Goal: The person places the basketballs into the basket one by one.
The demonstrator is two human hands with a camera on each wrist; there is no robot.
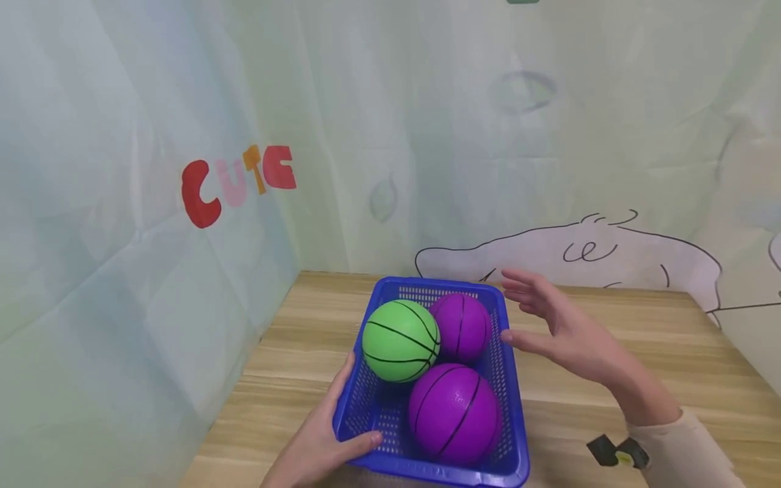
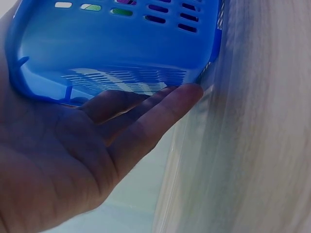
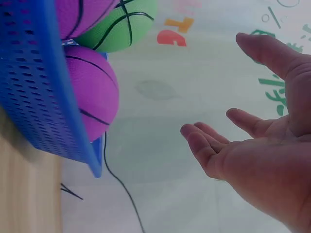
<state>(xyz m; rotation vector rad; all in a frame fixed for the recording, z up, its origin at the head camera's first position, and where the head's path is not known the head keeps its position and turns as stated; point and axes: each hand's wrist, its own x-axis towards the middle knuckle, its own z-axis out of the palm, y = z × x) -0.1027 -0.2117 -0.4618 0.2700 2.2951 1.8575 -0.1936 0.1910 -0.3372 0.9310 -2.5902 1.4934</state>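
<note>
A blue plastic basket (image 1: 517,407) with slotted walls stands on the wooden table. In it are a green ball (image 1: 399,339) with black basketball lines and two similar purple balls, one at the back right (image 1: 462,327) and one at the front (image 1: 454,415). My left hand (image 1: 320,434) holds the basket's near left corner, thumb over the rim and fingers along the outer wall. The left wrist view shows those fingers (image 2: 141,119) at the slotted side. Beyond the basket's right rim, my right hand (image 1: 570,332) is raised in the air, fingers spread from the thumb and holding nothing.
The wood-grain table (image 1: 610,379) extends on both sides of the basket. A pale printed cloth (image 1: 390,135) hangs behind and at the left, with coloured letters (image 1: 201,193) on it. A dark strap (image 1: 616,453) shows by the right sleeve (image 1: 677,447).
</note>
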